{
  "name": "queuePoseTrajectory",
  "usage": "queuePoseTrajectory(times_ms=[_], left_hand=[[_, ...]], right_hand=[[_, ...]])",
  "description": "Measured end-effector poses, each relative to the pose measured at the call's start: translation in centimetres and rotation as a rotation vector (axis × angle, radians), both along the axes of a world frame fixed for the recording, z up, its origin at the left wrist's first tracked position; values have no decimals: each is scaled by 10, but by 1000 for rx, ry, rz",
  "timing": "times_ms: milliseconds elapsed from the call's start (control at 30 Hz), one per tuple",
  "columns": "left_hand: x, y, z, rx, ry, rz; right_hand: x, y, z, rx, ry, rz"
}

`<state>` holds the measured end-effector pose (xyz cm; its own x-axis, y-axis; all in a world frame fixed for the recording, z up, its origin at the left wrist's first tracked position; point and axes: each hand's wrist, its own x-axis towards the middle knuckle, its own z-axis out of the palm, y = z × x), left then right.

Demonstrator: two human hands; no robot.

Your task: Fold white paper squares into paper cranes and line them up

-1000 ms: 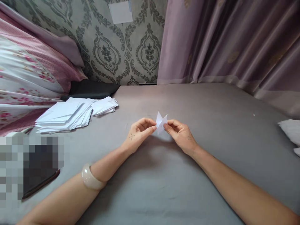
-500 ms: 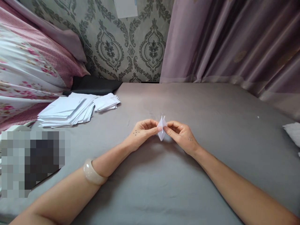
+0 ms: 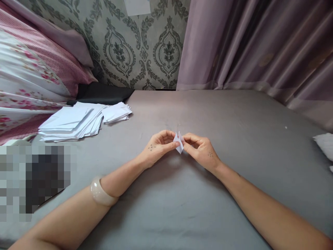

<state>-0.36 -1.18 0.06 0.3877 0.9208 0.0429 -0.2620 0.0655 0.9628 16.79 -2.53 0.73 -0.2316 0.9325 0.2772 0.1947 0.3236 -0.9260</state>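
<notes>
A small piece of folded white paper (image 3: 179, 147) is held between my two hands, with two pointed flaps standing up and a point at the bottom. My left hand (image 3: 161, 146) pinches its left side between thumb and fingers. On the other side, my right hand (image 3: 199, 147) grips the right edge in the same way. The fingertips behind the paper are partly hidden. A pale bangle (image 3: 102, 193) circles my left forearm.
Stacks of white paper sheets (image 3: 65, 119) and smaller white pieces (image 3: 116, 113) lie at the left on the grey sheet (image 3: 182, 208). Behind them is a black cloth-like item (image 3: 104, 93). A white bundle (image 3: 324, 144) sits at the right edge. Curtains (image 3: 221, 45) hang behind.
The folded paper has turned slightly, and its two upper flaps look different in shape and spacing. Both hands keep their pinch on it. The view has shifted a little.
</notes>
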Motion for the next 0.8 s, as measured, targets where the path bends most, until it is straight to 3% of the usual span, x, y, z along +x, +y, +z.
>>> queuePoseTrajectory(times_ms=[200,433,633,800], left_hand=[[1,-1,1,44,67,76],[1,-2,6,60,70,136],[-1,1,2,-24,-7,101],[-1,-1,2,-65,78,59]], right_hand=[[2,-1,0,-57,57,57],[-3,2,-8,-69,122,-110],[-4,3,-10,-96,146,-103],[-4,0,-5,-74,121,-85]])
